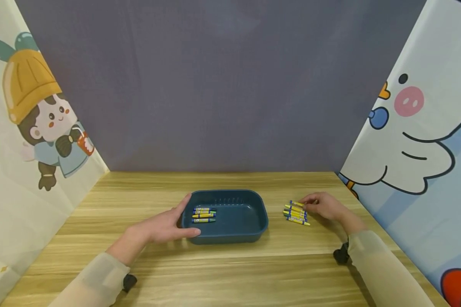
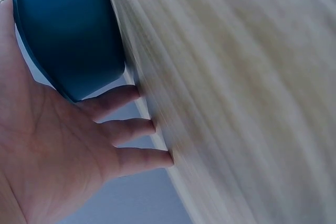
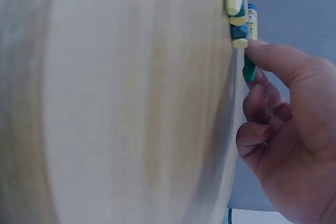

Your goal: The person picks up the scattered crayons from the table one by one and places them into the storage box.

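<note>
A dark blue rectangular bin (image 1: 230, 239) stands mid-table, with several yellow-wrapped crayons (image 1: 204, 220) lying side by side at its left end. My left hand (image 1: 162, 227) rests against that end, thumb over the near rim and index finger at the far corner. In the left wrist view, the other fingers (image 2: 142, 158) extend straight to the tabletop. To the right of the bin, several more crayons (image 1: 296, 220) lie in a row. At the far end of this row, my right hand (image 1: 322, 205) pinches a green-tipped crayon (image 3: 250, 72) between thumb and fingertips.
The wood-grain table (image 1: 230, 277) ends at a grey upright panel (image 1: 230, 94) behind. Cartoon-printed panels flank it, the left one (image 1: 7, 204) and the right one (image 1: 438, 221). Dark wrist devices sit under both sleeves.
</note>
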The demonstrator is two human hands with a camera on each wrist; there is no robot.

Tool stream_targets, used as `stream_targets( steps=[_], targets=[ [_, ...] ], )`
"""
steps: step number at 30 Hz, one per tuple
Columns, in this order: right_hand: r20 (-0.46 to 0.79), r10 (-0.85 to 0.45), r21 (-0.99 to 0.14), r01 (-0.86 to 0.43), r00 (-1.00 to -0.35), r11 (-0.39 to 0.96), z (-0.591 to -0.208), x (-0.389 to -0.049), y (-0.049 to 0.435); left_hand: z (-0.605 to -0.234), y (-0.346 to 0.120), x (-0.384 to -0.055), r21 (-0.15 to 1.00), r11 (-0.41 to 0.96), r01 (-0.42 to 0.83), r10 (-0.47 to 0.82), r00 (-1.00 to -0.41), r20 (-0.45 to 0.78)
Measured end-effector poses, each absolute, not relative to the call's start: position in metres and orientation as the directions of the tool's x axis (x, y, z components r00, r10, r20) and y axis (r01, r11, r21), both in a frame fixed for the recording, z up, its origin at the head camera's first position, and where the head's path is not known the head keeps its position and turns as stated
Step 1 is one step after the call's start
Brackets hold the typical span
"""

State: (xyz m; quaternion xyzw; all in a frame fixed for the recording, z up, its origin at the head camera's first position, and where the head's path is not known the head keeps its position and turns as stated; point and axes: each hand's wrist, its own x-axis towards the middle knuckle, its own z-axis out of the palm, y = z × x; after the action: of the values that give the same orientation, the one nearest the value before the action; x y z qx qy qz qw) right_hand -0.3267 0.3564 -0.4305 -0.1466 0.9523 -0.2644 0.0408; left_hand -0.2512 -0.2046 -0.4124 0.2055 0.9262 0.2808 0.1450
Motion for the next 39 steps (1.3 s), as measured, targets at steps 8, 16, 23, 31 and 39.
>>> stream_targets(
  steps=[8, 16, 23, 31, 39],
  targets=[
    [0.038, -0.327, -0.524, -0.297, -0.944, 0.798, -0.419, -0.325, 0.342, -0.413, -0.204, -0.251, 0.576, 0.761, 0.299, 0.46, -0.874, -0.153],
    [0.057, -0.376, -0.548, -0.344, -0.925, 0.762, -0.396, -0.314, 0.312, -0.412, -0.205, -0.25, 0.587, 0.758, 0.285, 0.456, -0.875, -0.164],
    [0.123, -0.45, -0.571, -0.434, -0.884, 0.697, -0.38, -0.308, 0.279, -0.413, -0.205, -0.25, 0.585, 0.761, 0.278, 0.45, -0.877, -0.169],
    [0.153, -0.525, -0.595, -0.502, -0.837, 0.627, -0.365, -0.302, 0.237, -0.413, -0.203, -0.251, 0.579, 0.763, 0.286, 0.452, -0.877, -0.163],
    [0.108, -0.606, -0.609, -0.534, -0.788, 0.586, -0.36, -0.301, 0.19, -0.413, -0.203, -0.251, 0.58, 0.765, 0.282, 0.453, -0.875, -0.172]
  ],
)
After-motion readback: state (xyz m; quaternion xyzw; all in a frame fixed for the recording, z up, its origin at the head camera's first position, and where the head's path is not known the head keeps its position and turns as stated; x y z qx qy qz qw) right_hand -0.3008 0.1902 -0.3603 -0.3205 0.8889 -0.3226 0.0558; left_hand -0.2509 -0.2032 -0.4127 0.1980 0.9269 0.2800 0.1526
